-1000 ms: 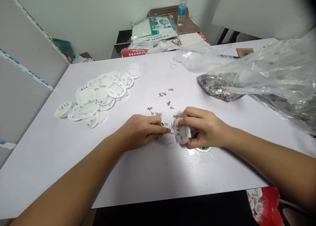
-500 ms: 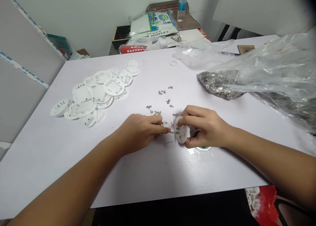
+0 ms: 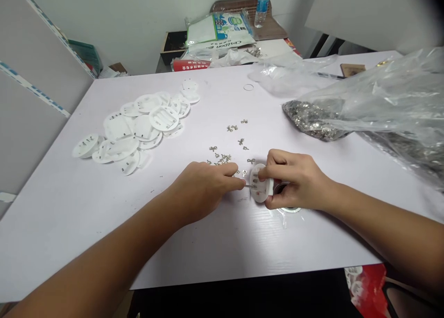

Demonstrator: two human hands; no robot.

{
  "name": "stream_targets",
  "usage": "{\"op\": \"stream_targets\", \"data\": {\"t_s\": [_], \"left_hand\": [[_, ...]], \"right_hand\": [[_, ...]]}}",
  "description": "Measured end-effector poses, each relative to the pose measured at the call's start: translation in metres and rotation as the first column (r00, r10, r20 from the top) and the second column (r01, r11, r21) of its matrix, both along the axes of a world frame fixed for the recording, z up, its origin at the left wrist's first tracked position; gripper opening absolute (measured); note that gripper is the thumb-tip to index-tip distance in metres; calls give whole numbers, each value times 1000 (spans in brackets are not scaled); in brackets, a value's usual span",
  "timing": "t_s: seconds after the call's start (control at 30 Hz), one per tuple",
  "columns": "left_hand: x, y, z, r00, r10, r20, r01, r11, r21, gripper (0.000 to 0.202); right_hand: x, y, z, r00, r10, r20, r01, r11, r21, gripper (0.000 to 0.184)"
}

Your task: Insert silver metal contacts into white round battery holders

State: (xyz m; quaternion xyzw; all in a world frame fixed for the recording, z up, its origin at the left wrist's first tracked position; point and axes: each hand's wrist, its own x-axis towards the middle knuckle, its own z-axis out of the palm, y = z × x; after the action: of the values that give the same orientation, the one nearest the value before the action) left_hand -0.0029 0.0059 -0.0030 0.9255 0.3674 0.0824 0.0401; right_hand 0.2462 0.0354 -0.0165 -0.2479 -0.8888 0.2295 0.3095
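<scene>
A round white plastic cover (image 3: 258, 195) is held on edge in my right hand (image 3: 298, 181), fingers over its top and thumb below. Metal contact pieces show in slots on its face. My left hand (image 3: 208, 186) is closed in a pinch on a thin metal piece (image 3: 248, 185), whose end reaches the left part of the cover's face. What kind of piece it is cannot be made out, since the fingers hide most of it. Small metal contact clips (image 3: 224, 159) lie scattered just beyond my left hand. A dark round item (image 3: 291, 209) on the table is partly hidden behind my right hand.
At left lies a heap of white plastic covers (image 3: 116, 147). A clear plastic bag (image 3: 322, 119) of small metal parts fills the right side. Beyond it are a thin ring (image 3: 248, 87) and a wooden block (image 3: 352, 70). A water bottle (image 3: 262, 5) stands at the back.
The whole view has shifted slightly. Both hands stay at the cover, whose face is now turned a little more toward me, with the thin metal piece still against it.
</scene>
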Motion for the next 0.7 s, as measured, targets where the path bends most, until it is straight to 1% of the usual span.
{"op": "stream_targets", "data": {"t_s": [0.23, 0.37, 0.43, 0.53, 0.63, 0.7], "left_hand": [[3, -3, -3, 1000, -9, -13, 10, 1000, 13, 43], [5, -3, -6, 999, -35, -38, 37, 999, 34, 42], [3, -3, -7, 997, -64, -45, 66, 996, 59, 45], [-3, -1, -4, 995, -95, -19, 97, 987, 130, 48], [-12, 3, 0, 996, -82, 17, 77, 975, 207, 46], [-16, 5, 1, 997, -74, 21, 68, 975, 213, 47]], "right_hand": [[-2, -1, -1, 1000, -20, 6, 20, 1000, 9, 22], [-2, -1, -2, 1000, 7, 13, -7, 1000, 13, 20], [-1, 0, -1, 999, 24, 29, -25, 999, 26, 19], [2, 1, 3, 998, 32, 62, -34, 999, 41, 18], [4, 2, 6, 997, 16, 74, -20, 998, 59, 17], [5, 3, 7, 997, 9, 73, -14, 998, 65, 15]]}}
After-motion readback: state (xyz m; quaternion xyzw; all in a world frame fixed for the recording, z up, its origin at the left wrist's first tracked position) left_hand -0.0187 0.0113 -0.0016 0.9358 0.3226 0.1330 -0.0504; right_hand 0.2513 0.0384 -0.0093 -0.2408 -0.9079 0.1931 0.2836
